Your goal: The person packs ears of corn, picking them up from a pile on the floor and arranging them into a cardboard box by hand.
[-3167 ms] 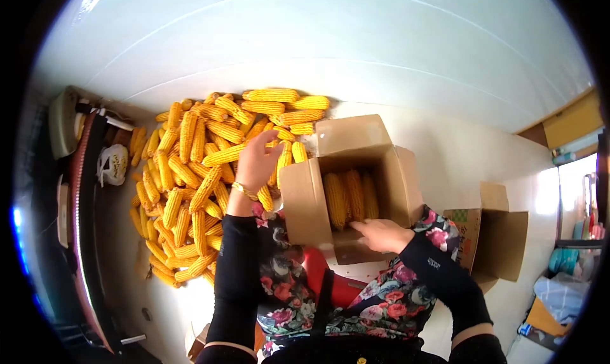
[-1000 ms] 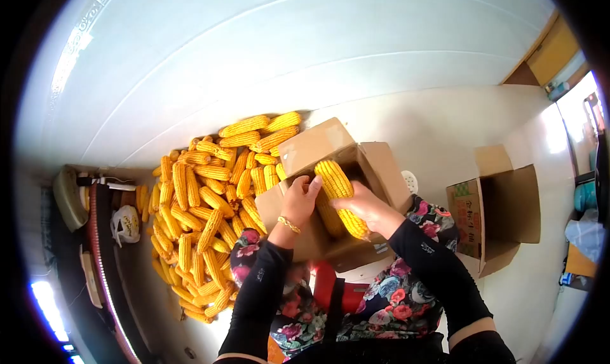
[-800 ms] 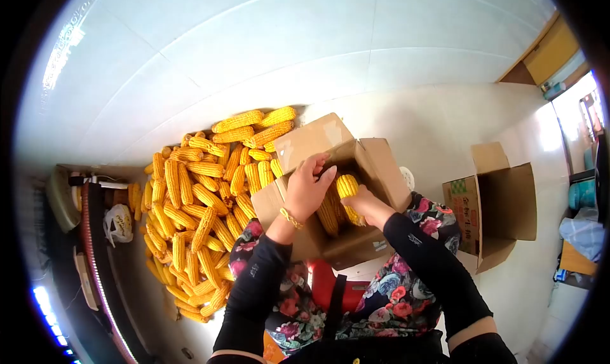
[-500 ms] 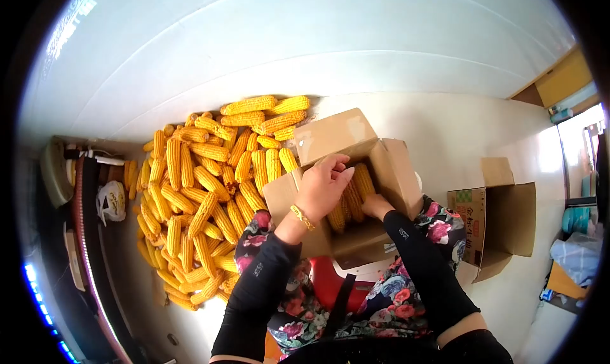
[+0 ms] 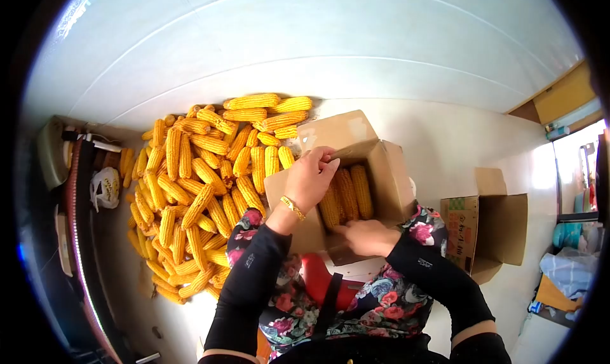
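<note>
An open cardboard box (image 5: 391, 167) sits in front of me, holding three yellow corn cobs (image 5: 360, 191) lined up side by side. My left hand (image 5: 308, 180), with a gold-coloured bracelet at the wrist, is over the box's back left corner. Its thumb and fingers are drawn together; what they grip, if anything, is hidden. Across the front rim reaches my right hand (image 5: 368, 238), its fingers stretched toward the lower end of the leftmost cob and seeming to touch it. Some of those fingers are hidden beneath the hand.
A large pile of corn cobs (image 5: 190, 192) covers the floor to the left. Another open cardboard box (image 5: 460, 227) stands at the right. A white plastic bag (image 5: 105, 187) lies by the dark furniture at far left. A pale wall (image 5: 305, 40) rises behind.
My right hand has moved left and nearer, from the right side inside the box to the leftmost cob's lower end. My left hand has shifted slightly left, uncovering more of the cobs.
</note>
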Motion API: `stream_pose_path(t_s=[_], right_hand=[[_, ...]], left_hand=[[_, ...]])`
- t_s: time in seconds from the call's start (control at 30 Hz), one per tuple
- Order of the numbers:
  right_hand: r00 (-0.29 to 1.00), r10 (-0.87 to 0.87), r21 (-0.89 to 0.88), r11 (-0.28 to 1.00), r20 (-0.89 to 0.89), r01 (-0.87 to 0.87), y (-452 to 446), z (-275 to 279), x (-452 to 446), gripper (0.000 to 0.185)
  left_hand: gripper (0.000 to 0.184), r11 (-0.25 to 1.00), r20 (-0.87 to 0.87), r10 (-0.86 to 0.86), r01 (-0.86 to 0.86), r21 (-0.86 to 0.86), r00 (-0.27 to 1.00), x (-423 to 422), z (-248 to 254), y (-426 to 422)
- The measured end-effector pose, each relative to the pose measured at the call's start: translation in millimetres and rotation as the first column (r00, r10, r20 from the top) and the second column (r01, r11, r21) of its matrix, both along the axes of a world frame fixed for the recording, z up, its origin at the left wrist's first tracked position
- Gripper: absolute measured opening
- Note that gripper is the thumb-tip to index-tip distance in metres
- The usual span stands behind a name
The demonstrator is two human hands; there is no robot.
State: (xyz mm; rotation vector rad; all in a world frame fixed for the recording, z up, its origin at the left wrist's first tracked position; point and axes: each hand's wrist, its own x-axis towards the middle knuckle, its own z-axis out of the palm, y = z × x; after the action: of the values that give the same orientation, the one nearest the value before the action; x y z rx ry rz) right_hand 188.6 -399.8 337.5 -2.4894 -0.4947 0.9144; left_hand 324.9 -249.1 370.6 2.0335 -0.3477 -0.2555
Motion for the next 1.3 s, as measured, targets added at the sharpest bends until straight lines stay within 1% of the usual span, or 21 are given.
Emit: stream_pose_path(t_s=[0.03,0.13,0.17,0.2,0.23,0.3,0.4,0.47,0.53,0.57,0.63,0.73,0.77,0.9,1.03,1.07,1.17,1.2,1.23,1.27,1.3], right_hand=[[0.997,0.08,-0.151,0.985,-0.016,-0.082,-2,-4,4,0.031],[0.994,0.058,-0.331,0.943,0.093,-0.024,-5,-19,18,0.035],[0.993,0.06,-0.324,0.946,0.097,-0.026,-4,-14,22,0.035],[0.98,0.017,-0.184,0.983,0.196,0.02,-4,-9,27,0.036],[0.957,-0.044,-0.037,0.998,0.286,0.057,-3,-4,32,0.036],[0.947,-0.061,-0.001,0.998,0.316,0.064,-1,1,34,0.038],[0.954,-0.039,-0.01,0.999,0.297,0.044,0,5,34,0.037],[0.963,0.028,-0.082,0.997,0.268,-0.006,2,2,33,0.037],[0.954,0.015,-0.067,0.998,0.298,0.005,4,0,32,0.036],[0.945,0.014,-0.054,0.999,0.326,0.004,4,1,33,0.036],[0.955,0.012,-0.066,0.998,0.296,0.008,4,7,36,0.038],[0.949,0.032,-0.049,0.999,0.315,-0.017,4,6,39,0.045],[0.954,0.035,-0.065,0.998,0.299,-0.016,4,4,39,0.045],[0.969,0.073,-0.096,0.994,0.238,-0.051,8,7,45,0.053],[0.973,0.109,-0.173,0.982,0.203,-0.073,14,9,47,0.05],[0.974,0.111,-0.174,0.982,0.198,-0.077,15,9,47,0.05],[0.974,0.109,-0.15,0.985,0.2,-0.079,17,5,49,0.051],[0.973,0.095,-0.125,0.99,0.212,-0.069,17,5,48,0.052],[0.971,0.097,-0.121,0.99,0.219,-0.071,17,5,48,0.052],[0.97,0.102,-0.127,0.989,0.221,-0.075,16,5,49,0.052],[0.969,0.105,-0.131,0.988,0.225,-0.077,15,6,49,0.053]], left_hand=[[0.03,1.0,-0.003,-0.021,0.021,0.008,1.0,1,-1,1],[0.032,0.999,0.069,-0.035,0.032,0.043,0.997,6,8,14],[0.032,0.999,0.143,-0.028,0.021,0.049,0.989,10,15,20],[0.032,0.998,0.175,0.008,-0.02,0.067,0.985,19,19,34],[0.032,0.992,0.042,0.124,-0.125,0.011,0.991,28,30,47],[0.033,0.949,0.0,0.213,-0.207,-0.239,0.977,49,28,86],[0.037,0.938,-0.096,0.341,-0.345,-0.023,0.935,76,-5,157],[0.041,0.918,-0.251,0.367,-0.305,0.253,0.896,92,-56,210],[0.049,0.828,-0.252,0.397,-0.225,0.513,0.883,94,-119,252],[0.059,0.797,-0.298,0.408,-0.177,0.577,0.863,88,-117,247],[0.068,0.676,-0.17,0.315,-0.095,0.73,0.934,87,-146,257],[0.071,0.604,-0.214,0.385,-0.07,0.794,0.898,96,-180,254],[0.075,0.687,-0.373,0.44,-0.039,0.726,0.817,106,-188,254],[0.083,0.58,-0.217,0.397,-0.061,0.812,0.892,135,-255,257],[0.09,0.64,-0.368,0.413,0.022,0.768,0.833,166,-290,245],[0.085,0.504,-0.19,0.36,-0.019,0.863,0.913,163,-310,245],[0.082,0.502,-0.233,0.447,-0.026,0.865,0.864,164,-329,250],[0.061,0.454,-0.126,0.44,-0.099,0.886,0.889,160,-336,252],[0.061,0.449,-0.118,0.444,-0.107,0.887,0.889,158,-326,258],[0.05,0.711,-0.391,0.637,-0.31,0.631,0.664,155,-312,265],[0.042,0.752,-0.69,0.599,-0.582,0.311,0.405,150,-297,272]])
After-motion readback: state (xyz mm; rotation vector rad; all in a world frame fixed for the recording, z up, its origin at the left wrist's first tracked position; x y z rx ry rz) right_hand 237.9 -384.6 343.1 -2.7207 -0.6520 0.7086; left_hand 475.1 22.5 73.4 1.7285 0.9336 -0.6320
